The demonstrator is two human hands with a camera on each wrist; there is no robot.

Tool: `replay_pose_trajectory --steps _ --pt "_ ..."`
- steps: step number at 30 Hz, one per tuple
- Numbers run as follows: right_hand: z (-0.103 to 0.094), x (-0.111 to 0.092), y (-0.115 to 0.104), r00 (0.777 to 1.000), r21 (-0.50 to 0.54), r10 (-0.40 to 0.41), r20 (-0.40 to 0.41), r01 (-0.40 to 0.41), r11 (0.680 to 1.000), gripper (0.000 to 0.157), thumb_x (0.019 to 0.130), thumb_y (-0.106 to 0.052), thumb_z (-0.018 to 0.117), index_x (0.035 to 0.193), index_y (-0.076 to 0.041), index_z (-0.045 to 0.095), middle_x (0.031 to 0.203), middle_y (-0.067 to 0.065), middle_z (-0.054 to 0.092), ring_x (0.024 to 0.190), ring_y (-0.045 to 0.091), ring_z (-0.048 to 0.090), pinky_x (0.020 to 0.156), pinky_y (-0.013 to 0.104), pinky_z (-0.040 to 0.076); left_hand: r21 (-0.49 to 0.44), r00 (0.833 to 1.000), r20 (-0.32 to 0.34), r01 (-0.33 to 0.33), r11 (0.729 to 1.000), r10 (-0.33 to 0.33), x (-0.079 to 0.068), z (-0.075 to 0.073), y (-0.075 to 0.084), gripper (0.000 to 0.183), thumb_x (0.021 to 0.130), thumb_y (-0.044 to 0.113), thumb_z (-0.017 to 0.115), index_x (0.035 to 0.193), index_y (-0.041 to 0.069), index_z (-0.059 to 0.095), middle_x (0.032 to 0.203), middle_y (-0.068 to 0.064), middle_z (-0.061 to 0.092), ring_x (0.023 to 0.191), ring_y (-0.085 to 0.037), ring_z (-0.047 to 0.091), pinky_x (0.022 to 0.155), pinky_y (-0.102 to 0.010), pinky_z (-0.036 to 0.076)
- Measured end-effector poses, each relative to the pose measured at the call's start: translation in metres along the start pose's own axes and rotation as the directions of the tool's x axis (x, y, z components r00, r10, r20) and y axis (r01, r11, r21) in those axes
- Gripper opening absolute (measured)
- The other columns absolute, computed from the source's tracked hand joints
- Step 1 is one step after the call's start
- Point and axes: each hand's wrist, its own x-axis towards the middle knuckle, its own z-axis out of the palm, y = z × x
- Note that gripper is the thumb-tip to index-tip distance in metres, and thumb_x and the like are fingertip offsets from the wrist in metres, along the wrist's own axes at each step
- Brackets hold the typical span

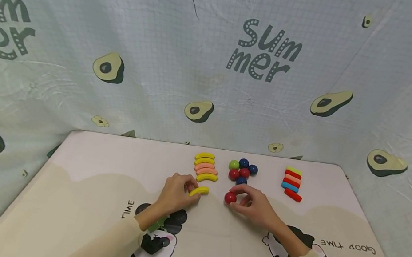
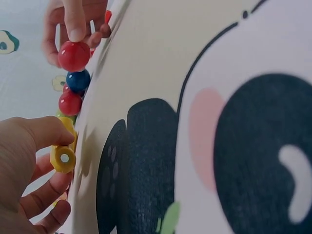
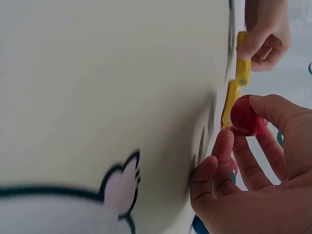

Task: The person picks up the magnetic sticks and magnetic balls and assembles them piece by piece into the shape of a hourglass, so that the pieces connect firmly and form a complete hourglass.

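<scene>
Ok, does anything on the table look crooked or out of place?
Yes, slightly: the red stick at the near end of the right column of sticks juts out rightward and slants more than the others. Nothing looks spilled.

I find the bench [image 1: 87, 163] cut off below in head view; left fingers [image 2: 51, 132] partly cover the yellow toy banana [image 2: 63, 156]; right hand [image 3: 268, 192] mostly hides a blue ball [image 3: 199, 225].

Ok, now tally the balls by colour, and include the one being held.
Red balls: 3, one of them pinched in the right hand
Blue balls: 3
Green ball: 1
Total: 7
</scene>
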Motion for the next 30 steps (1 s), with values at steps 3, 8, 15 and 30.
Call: replay_pose_trajectory --steps 3,8,15,30 --pt "0.005 0.002 -0.001 1.0 0.002 0.003 0.005 -0.003 1.0 0.039 0.09 -0.018 0.08 0.127 -0.013 0.066 0.11 0.001 0.064 0.083 0.016 0.06 0.072 0.023 0.054 0.002 1.0 0.004 0.005 1.0 -0.005 0.0 0.0 0.002 0.015 0.08 0.018 0.083 0.089 0.01 0.073 0.073 0.006 0.059 0.074 -0.014 0.046 0.068 -0.029 0.036" --pt "0.013 0.003 -0.003 1.0 0.004 -0.001 0.017 0.001 1.0 0.038 0.091 -0.019 0.08 0.126 -0.013 0.066 0.11 0.0 0.065 0.084 0.017 0.059 0.072 0.023 0.053 0.012 1.0 0.022 0.009 1.0 -0.009 -0.001 0.0 0.003 0.015 0.081 0.019 0.083 0.09 0.011 0.074 0.072 0.006 0.059 0.074 -0.014 0.045 0.068 -0.03 0.035" --pt "0.02 0.007 -0.006 1.0 -0.018 0.005 0.018 -0.004 1.0 0.036 0.091 -0.019 0.08 0.124 -0.015 0.068 0.109 -0.002 0.066 0.083 0.016 0.058 0.071 0.023 0.052 0.009 0.998 0.055 -0.022 1.0 0.022 -0.004 0.0 0.004 0.016 0.08 0.019 0.085 0.089 0.012 0.073 0.072 0.005 0.059 0.074 -0.014 0.045 0.07 -0.032 0.034" --pt "0.027 0.017 -0.015 1.0 -0.02 0.023 0.021 -0.022 1.0 0.033 0.091 -0.019 0.079 0.122 -0.016 0.068 0.112 -0.001 0.069 0.079 0.014 0.057 0.071 0.025 0.05 0.019 0.996 0.06 -0.066 0.998 0.065 -0.006 0.001 0.009 0.016 0.08 0.019 0.085 0.087 0.014 0.072 0.071 0.006 0.058 0.072 -0.013 0.043 0.068 -0.03 0.033"
